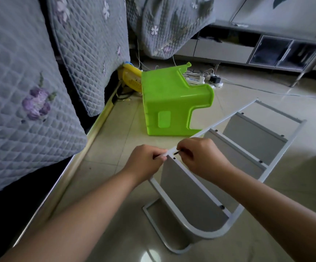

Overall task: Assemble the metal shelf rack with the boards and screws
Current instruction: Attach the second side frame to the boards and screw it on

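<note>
The white metal shelf rack lies on its side on the tiled floor, with three grey boards set between its side frames. Black screw heads show along the frame rails. My left hand grips the upper frame rail at its near corner. My right hand pinches a small dark screw and holds its tip close to the rail, just above an open hole in the near board's edge.
A green plastic stool lies tipped over just beyond the rack. A sofa with a quilted grey cover runs along the left. A power strip with cables and a low TV cabinet are at the back.
</note>
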`<action>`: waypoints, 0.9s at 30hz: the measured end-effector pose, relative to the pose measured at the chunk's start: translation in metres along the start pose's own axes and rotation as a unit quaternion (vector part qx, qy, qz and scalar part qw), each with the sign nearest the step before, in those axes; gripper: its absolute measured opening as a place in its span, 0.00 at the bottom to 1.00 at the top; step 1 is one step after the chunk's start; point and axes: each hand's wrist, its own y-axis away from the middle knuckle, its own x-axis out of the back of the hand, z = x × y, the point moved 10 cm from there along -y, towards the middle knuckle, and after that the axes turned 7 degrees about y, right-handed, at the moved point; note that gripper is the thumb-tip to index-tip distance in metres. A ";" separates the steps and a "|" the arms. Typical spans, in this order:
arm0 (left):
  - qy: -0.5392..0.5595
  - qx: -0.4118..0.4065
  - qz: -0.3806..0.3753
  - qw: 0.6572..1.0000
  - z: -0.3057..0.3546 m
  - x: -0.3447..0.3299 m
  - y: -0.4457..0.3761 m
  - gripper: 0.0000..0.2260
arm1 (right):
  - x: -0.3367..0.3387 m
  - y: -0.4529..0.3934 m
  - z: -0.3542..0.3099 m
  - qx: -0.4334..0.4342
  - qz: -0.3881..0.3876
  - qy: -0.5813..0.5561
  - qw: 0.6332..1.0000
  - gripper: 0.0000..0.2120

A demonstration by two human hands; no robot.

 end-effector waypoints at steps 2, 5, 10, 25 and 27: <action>-0.006 -0.002 -0.023 1.000 0.002 -0.006 -0.003 0.20 | -0.009 -0.004 0.003 -0.001 -0.024 0.003 1.000 0.07; 0.007 -0.004 -0.038 0.999 0.000 -0.011 -0.010 0.15 | -0.012 -0.008 0.017 -0.043 -0.029 -0.008 0.999 0.09; 0.050 -0.005 -0.052 0.997 -0.001 -0.015 -0.018 0.09 | -0.023 0.004 0.043 -0.156 -0.044 -0.113 0.980 0.06; 0.021 -0.011 -0.003 1.000 0.001 -0.011 -0.017 0.11 | -0.019 0.000 0.029 -0.085 -0.045 0.007 0.995 0.10; 0.020 -0.016 -0.004 1.000 0.002 -0.011 -0.017 0.11 | -0.025 -0.003 0.023 -0.055 -0.082 0.060 0.993 0.11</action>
